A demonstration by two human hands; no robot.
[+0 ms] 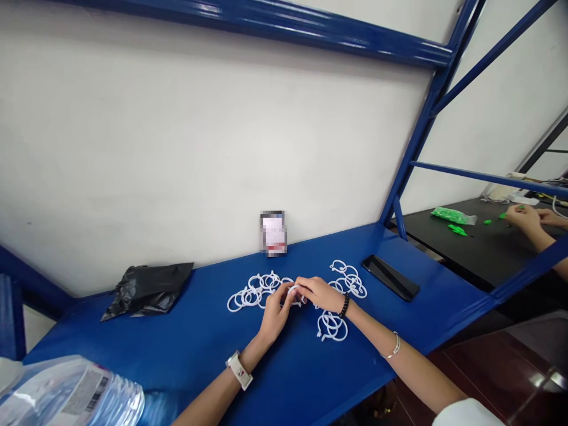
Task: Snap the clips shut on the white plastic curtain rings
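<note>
Both hands meet over the blue tabletop, fingers pinched on a white plastic ring that is mostly covered by them. My left hand grips it from the left, a pale watch on that wrist. From the right, my right hand closes on the same ring; a dark bead bracelet circles its wrist. Left of the hands lies a cluster of white rings, some overlapping. Beyond my right hand rests another group of rings, and below it a smaller group with open ends showing.
A black plastic bag lies at the left, with a large clear bottle in the near left corner. A dark phone lies at right; a pixelated upright object leans on the wall. Another person's hands work beside green pieces.
</note>
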